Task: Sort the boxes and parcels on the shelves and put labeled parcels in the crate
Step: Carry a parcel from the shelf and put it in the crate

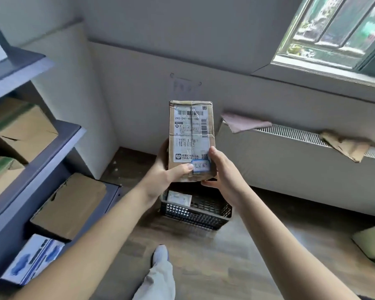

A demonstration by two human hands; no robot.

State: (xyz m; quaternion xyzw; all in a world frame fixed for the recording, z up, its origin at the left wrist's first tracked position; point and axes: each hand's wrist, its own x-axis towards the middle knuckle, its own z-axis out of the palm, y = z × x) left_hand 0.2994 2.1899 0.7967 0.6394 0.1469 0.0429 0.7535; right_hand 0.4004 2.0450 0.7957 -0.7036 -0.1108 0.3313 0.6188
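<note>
Both hands grip a labelled parcel (191,137) upright above the crate (195,215): the left hand (162,176) has its thumb on the front, and the right hand (223,169) clasps the right edge. The crate, on the floor, holds one white packet (179,198). The shelves (30,148) at left carry boxes (69,204).

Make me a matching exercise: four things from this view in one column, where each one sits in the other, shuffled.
Things
1. brown parcel
2. black crate
3. blue-and-white box
4. pink sheet

Places
A. on the floor, below the parcel
B. on top of the radiator
C. held between the left hand and the right hand
D. on the low shelf at the left

Pairs: 1-C, 2-A, 3-D, 4-B
</note>
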